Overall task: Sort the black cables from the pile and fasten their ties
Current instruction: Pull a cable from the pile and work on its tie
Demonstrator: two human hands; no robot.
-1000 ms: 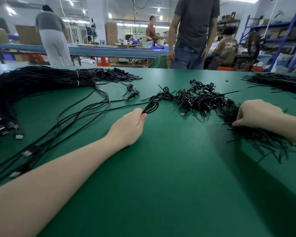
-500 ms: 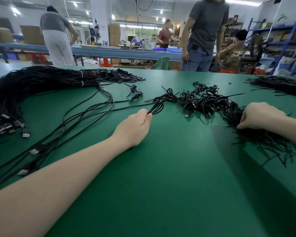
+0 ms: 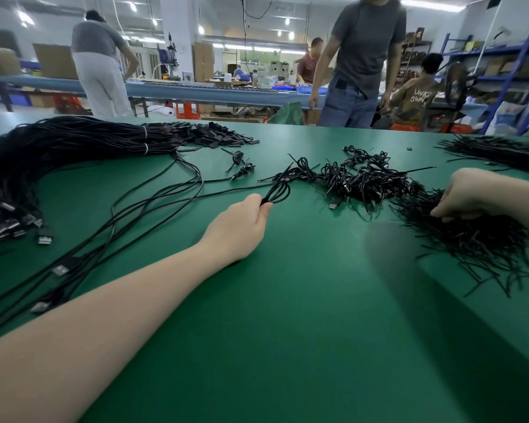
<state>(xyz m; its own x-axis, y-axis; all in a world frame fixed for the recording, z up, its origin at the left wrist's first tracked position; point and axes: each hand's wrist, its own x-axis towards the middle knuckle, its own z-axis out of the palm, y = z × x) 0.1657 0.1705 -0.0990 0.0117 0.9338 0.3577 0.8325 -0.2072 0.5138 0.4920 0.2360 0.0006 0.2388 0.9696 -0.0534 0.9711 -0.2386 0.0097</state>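
Observation:
My left hand pinches a folded black cable at its looped end, low over the green table. Its loose length trails left toward several long cables with USB plugs. A heap of coiled, tied cables lies just beyond the loop. My right hand rests curled on a pile of short black ties at the right; its fingertips are buried in the ties and whether they hold one is hidden.
A thick bundle of long black cables bound with white bands fills the far left. Two small tied coils lie mid-table. Another cable bundle lies far right. People stand beyond the table's far edge.
The view has shifted slightly. My left hand still holds the folded cable loop, and my right hand stays on the tie pile; neither has clearly moved on the table.

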